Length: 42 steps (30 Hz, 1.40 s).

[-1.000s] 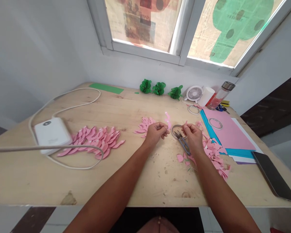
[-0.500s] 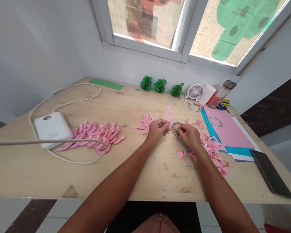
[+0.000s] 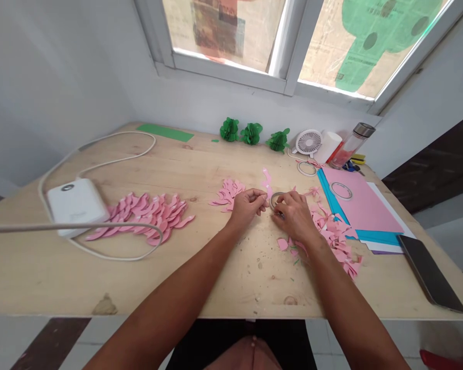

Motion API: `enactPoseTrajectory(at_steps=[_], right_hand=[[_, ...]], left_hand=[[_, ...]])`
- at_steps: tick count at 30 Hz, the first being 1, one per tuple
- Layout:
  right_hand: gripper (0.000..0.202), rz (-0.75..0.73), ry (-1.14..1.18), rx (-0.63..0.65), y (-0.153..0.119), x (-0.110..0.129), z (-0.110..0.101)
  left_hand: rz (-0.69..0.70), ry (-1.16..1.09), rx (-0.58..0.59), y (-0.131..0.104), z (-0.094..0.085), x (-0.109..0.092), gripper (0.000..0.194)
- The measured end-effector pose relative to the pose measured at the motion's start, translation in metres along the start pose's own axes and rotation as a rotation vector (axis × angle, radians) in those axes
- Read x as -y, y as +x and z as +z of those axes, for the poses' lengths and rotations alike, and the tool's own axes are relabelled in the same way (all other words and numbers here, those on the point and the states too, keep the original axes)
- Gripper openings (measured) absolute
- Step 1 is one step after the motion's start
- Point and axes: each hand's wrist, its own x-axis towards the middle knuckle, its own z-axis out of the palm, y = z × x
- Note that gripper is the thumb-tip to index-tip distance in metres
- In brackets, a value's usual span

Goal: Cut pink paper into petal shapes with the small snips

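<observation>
My left hand [image 3: 249,207] is closed in a pinch just right of a small pile of pink paper pieces [image 3: 227,194]; what its fingertips hold is too small to make out. Close by on the right, my right hand [image 3: 292,211] curls over a grey tape roll [image 3: 274,200] and hides much of it. Its fingers are bent together, and their contents are hidden. A wavy pink strip [image 3: 267,181] lies on the table just beyond the hands. Pink scraps [image 3: 337,236] are heaped beside my right wrist.
Left on the wooden table [image 3: 146,288] are a larger pink pile [image 3: 142,216] and a white power bank [image 3: 77,204] with a looping cable. Green paper shapes [image 3: 251,133], a fan [image 3: 308,142] and a bottle [image 3: 353,146] stand behind. Coloured sheets [image 3: 370,205] and a phone [image 3: 430,272] lie right.
My right hand has turned palm down over the tape roll, covering more of it. My left hand stays pinched in nearly the same place. The view has shifted slightly.
</observation>
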Motion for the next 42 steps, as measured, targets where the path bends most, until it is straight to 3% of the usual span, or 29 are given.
enactPoseTrajectory(at_steps=[10, 22, 26, 31, 35, 39, 42], right_hand=[[0.014, 0.036, -0.002, -0.044, 0.003, 0.006, 0.012], [0.012, 0.083, 0.236, -0.195, -0.001, -0.017, 0.008], [0.012, 0.143, 0.261, -0.196, -0.001, -0.028, -0.001], [0.01, 0.221, 0.261, -0.228, -0.01, -0.044, -0.029], [0.012, 0.272, 0.159, -0.182, -0.027, -0.049, -0.047], [0.021, 0.337, 0.033, -0.124, -0.039, -0.048, -0.045], [0.013, 0.384, 0.021, -0.131, -0.036, -0.046, -0.035]], left_hand=[[0.023, -0.013, 0.004, -0.003, 0.001, -0.003, 0.013], [0.016, -0.008, -0.005, -0.003, 0.0, -0.004, 0.013], [0.009, -0.01, -0.015, -0.005, 0.0, -0.004, 0.014], [0.008, -0.005, -0.024, -0.005, 0.0, -0.005, 0.015], [0.002, 0.011, -0.019, -0.005, 0.001, -0.003, 0.015], [0.011, 0.043, -0.006, -0.005, 0.002, -0.001, 0.015], [0.013, 0.059, -0.008, -0.006, 0.002, 0.0, 0.016]])
